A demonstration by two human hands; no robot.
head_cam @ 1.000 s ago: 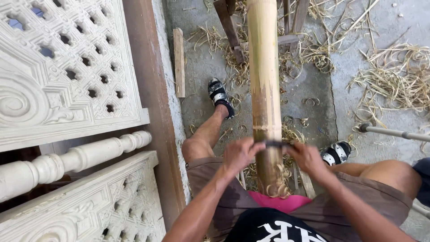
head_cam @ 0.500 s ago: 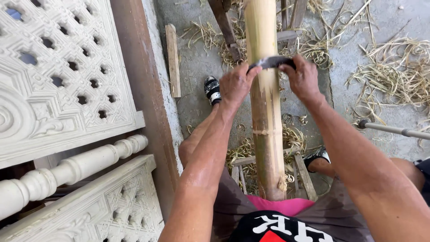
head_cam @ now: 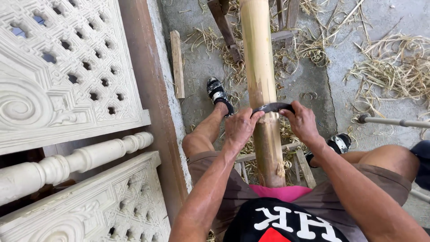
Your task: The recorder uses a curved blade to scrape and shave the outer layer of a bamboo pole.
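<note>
both hands (head_cam: 273,125) and curved blade (head_cam: 273,107) drawn back down bamboo pole (head_cam: 262,67)

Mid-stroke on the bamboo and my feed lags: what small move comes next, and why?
Probably draw the curved blade toward the body along the bamboo pole. The left hand and right hand grip its two ends, it lies across the pole, and curled shavings litter the ground.

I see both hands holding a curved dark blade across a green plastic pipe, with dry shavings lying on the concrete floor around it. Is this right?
Not quite. In the head view the left hand and right hand do hold the curved dark blade, but it lies across a thick yellowish bamboo pole, not a green plastic pipe. The dry shavings on the concrete floor are as you say.
</note>
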